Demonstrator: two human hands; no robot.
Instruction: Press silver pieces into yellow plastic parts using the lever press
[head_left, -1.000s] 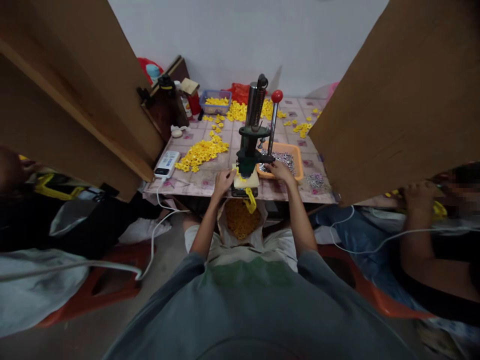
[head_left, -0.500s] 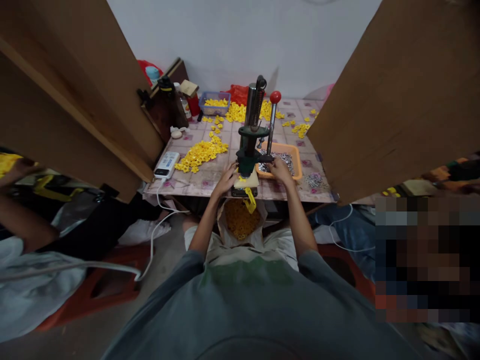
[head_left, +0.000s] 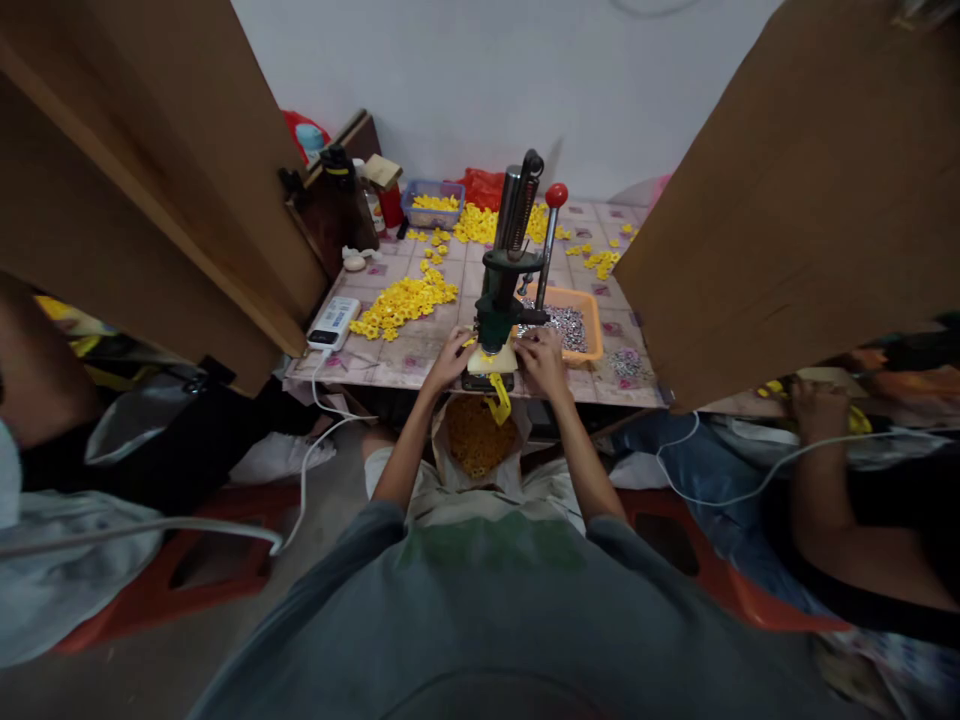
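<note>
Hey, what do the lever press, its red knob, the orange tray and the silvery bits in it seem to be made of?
Lever press: likely metal; dark green, seemingly painted body, with a shiny post and coiled spring.
Red knob: probably glossy plastic, judging by its smooth highlight.
Orange tray: likely plastic; thin, evenly coloured walls.
Silvery bits: perhaps metal, from their bright glints.

white device [head_left: 335, 322] on table [head_left: 403, 364], left edge, cable [head_left: 303, 480] attached | red tin [head_left: 390, 207], pale block [head_left: 382, 172] on top | red bag [head_left: 482, 190] near wall [head_left: 465, 80] | left board [head_left: 150, 180], right board [head_left: 795, 220] flanking | left stool [head_left: 142, 605], right stool [head_left: 750, 592], orange-red | right neighbour's jeans [head_left: 697, 460]
</note>
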